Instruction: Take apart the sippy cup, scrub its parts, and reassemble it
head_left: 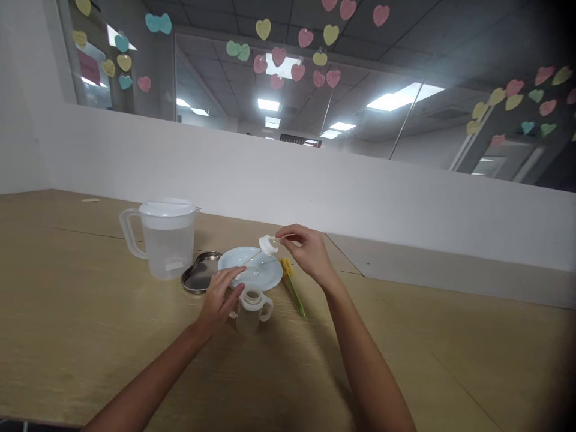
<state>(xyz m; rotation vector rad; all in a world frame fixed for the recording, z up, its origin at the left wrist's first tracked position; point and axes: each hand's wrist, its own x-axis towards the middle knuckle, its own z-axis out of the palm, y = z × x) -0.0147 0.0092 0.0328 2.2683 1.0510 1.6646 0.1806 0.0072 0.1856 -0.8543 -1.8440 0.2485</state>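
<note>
My right hand [306, 249] pinches the clear teat of a baby bottle top [269, 245], tilted above a pale blue bowl [272, 281]. From the top's white collar a thin straw [252, 258] slants down toward my left fingertips. My left hand [221, 294] has its fingers stretched out and the thumb apart, beside the mouth of the baby bottle [249, 318]. Whether its fingertips touch the straw I cannot make out. Uncapped and upright, the two-handled bottle stands on the table in front of the bowl.
Left of the bowl lies a metal kidney dish [201, 273], and behind it stands a lidded plastic pitcher [168, 243]. A sponge brush [294, 291] with a yellow head and green handle rests at right. The wooden table [112, 324] meets a white wall [252, 174] under a window.
</note>
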